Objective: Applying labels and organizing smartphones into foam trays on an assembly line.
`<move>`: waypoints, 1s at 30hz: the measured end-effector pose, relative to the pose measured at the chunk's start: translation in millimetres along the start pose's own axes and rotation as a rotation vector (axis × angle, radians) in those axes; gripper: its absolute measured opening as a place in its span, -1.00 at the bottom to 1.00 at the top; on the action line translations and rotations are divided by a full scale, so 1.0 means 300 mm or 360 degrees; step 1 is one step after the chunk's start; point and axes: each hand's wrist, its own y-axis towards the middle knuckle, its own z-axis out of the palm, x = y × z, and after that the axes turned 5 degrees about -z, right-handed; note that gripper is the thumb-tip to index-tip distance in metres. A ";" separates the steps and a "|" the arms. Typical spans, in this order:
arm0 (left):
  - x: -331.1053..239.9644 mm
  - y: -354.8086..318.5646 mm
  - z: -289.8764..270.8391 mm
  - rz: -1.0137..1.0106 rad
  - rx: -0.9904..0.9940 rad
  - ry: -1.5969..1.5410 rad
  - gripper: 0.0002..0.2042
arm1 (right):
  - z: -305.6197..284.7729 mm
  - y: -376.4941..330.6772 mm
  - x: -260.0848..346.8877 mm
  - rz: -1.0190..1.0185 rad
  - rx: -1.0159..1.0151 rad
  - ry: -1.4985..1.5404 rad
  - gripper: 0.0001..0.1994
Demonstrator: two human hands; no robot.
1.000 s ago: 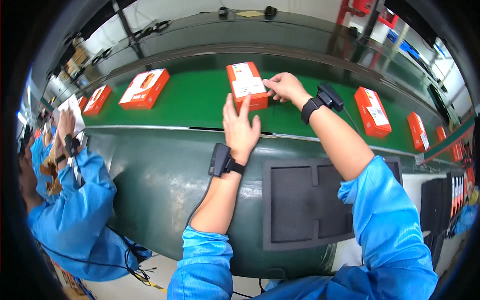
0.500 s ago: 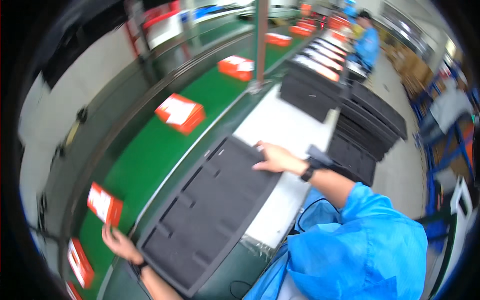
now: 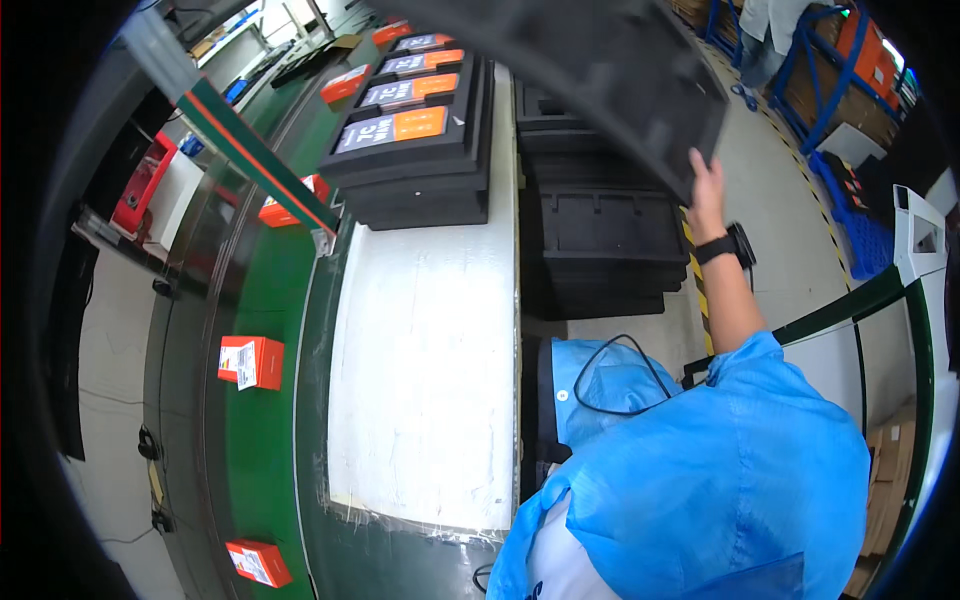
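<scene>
My right hand is closed on the near corner of a black foam tray. The tray is raised and tilted at the top of the view, and its far part runs out of the picture. Beneath it, to the right of the bench, stand stacked black trays. My left hand is out of view. Another stack of black trays sits on the far end of the white bench top, its upper tray filled with orange-and-white boxes.
Left of the bench, a green conveyor belt carries orange boxes. A green post stands at its edge. To the right are a blue crate, a green-edged frame and a person's legs beside blue shelving.
The black tray has left the bench, lifted up and to the right in my right hand. My left hand has gone out of view. The view has turned to the right.
</scene>
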 end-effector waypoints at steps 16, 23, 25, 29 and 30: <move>-0.010 -0.132 -0.080 -0.0508 -0.0047 0.0132 -0.77 | -0.892 -0.052 -0.810 0.0684 0.0074 -0.0650 -0.59; -0.235 -0.217 -0.182 -0.0494 0.0056 0.0131 -0.70 | -1.017 0.047 -0.849 0.0825 0.0237 -0.1115 -0.58; -0.395 -0.223 -0.187 -0.0250 0.0038 -0.0006 -0.71 | -1.024 0.079 -0.898 0.0828 0.0286 -0.0985 -0.52; -0.795 -0.388 -0.055 -0.0236 0.0599 -0.0369 -0.75 | -0.787 0.163 -0.973 0.0152 0.0409 -0.1825 -0.42; -0.893 -0.462 0.021 -0.0348 0.0861 -0.0595 -0.73 | -0.687 0.193 -0.945 -0.0231 0.0328 -0.1877 -0.44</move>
